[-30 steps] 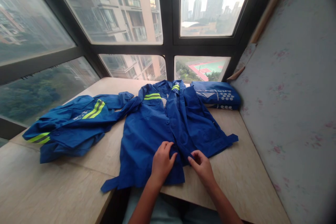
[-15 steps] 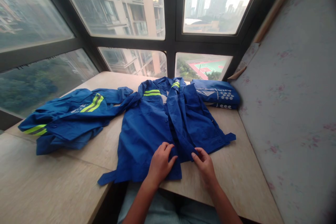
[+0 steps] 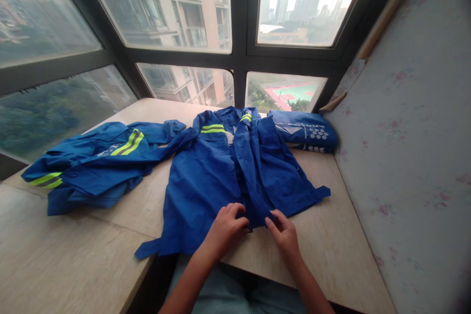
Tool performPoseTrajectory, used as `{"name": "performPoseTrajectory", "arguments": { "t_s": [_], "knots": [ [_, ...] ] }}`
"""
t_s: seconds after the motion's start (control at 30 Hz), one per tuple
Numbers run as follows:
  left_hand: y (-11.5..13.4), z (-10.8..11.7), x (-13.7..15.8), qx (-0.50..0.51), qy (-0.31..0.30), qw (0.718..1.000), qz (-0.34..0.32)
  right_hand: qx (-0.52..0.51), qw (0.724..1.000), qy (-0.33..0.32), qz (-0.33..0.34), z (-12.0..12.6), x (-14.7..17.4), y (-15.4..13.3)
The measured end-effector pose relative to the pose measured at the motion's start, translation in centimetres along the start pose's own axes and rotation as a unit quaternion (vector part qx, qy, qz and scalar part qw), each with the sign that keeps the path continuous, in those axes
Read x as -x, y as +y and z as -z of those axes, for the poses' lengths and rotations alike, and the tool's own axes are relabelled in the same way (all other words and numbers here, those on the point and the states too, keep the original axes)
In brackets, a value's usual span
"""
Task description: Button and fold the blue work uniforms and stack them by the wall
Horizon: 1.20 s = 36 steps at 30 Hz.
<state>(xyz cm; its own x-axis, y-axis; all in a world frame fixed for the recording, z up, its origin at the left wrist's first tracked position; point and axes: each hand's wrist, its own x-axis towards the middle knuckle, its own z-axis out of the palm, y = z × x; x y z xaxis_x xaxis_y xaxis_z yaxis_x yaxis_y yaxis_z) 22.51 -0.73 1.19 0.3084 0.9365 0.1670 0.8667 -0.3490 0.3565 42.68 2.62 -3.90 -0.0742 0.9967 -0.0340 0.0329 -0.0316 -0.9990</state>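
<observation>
L hand [image 3: 228,224] is bending over the near hem of a blue jacket [image 3: 198,181], thumb and fingertips clamping on the cloth at the lower corner of the front panel on view's L; part of that grip is hiding behind the knuckles. R hand [image 3: 285,233] is pinching the lower corner of the opp. panel btwn thumb and fingers. Both are working near each other w/o touching, pale desk [image 3: 255,254] showing btwn. Jacket itself is lying front up, mid-desk, its front parting down the middle, hem reaching the near edge; one hem tab [image 3: 147,248] is sticking out near L, the other tab [image 3: 324,191] farther R. A bit farther up, a button [image 3: 232,168] is showing, and lime-and-grey stripes [image 3: 212,129] are crossing the chest. One sleeve [image 3: 180,143] is stretching L, meeting a second jacket [image 3: 99,169], which is lying crumpled w/ similar lime bands [image 3: 128,143]; can't tell if the two are overlapping. Far R, a folded blue bundle [image 3: 294,125] w/ white print is resting just behind the jacket near the wall [image 3: 412,132], pale w/ small pink flowers. Beyond the desk, dark window frames [image 3: 240,54] are rising; outside, trees [image 3: 44,108] are filling the low L pane, an apt. bldg. [image 3: 206,14] is standing behind the mid panes, a red-and-green court [image 3: 294,93] is lying below R, and hazy towers [image 3: 306,2] are standing farthest off.
</observation>
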Motion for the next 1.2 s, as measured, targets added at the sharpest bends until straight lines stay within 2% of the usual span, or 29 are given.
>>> {"name": "performPoseTrajectory", "arguments": {
  "t_s": [0.1, 0.2, 0.3, 0.37, 0.47, 0.7, 0.83, 1.03, 1.2],
  "knots": [
    [0.1, 0.2, -0.4, 0.019, 0.059, 0.998, 0.031, 0.038, 0.998, 0.005, 0.040, -0.1, 0.1, -0.5],
    [0.8, 0.0, -0.7, 0.013, 0.084, 0.993, 0.085, 0.087, 0.991, 0.020, 0.104, -0.7, 0.0, -1.4],
    [1.7, -0.6, -1.1, 0.000, 0.095, 0.986, 0.134, 0.135, 0.973, -0.006, 0.188, -1.9, -0.1, -2.1],
    [2.4, -1.0, -1.3, -0.010, 0.112, 0.980, 0.164, 0.161, 0.964, -0.027, 0.211, -2.7, -0.2, -1.9],
    [2.9, -1.6, -1.1, -0.008, 0.140, 0.970, 0.196, 0.187, 0.960, -0.041, 0.203, -3.5, -0.4, -0.9],
    [3.1, -2.2, -0.3, 0.100, 0.154, 0.949, 0.256, 0.176, 0.969, -0.037, 0.171, -3.2, -0.8, -0.3],
    [3.3, -2.1, -0.4, 0.120, 0.139, 0.952, 0.244, 0.161, 0.974, -0.033, 0.155, -3.0, -0.7, -0.9],
    [3.6, -1.9, -0.5, 0.136, 0.106, 0.943, 0.285, 0.158, 0.976, -0.032, 0.148, -2.7, -0.8, -0.9],
    [3.8, -1.7, -0.8, 0.137, 0.084, 0.943, 0.291, 0.159, 0.976, -0.040, 0.140, -2.8, -0.7, -0.9]
  ]
}}
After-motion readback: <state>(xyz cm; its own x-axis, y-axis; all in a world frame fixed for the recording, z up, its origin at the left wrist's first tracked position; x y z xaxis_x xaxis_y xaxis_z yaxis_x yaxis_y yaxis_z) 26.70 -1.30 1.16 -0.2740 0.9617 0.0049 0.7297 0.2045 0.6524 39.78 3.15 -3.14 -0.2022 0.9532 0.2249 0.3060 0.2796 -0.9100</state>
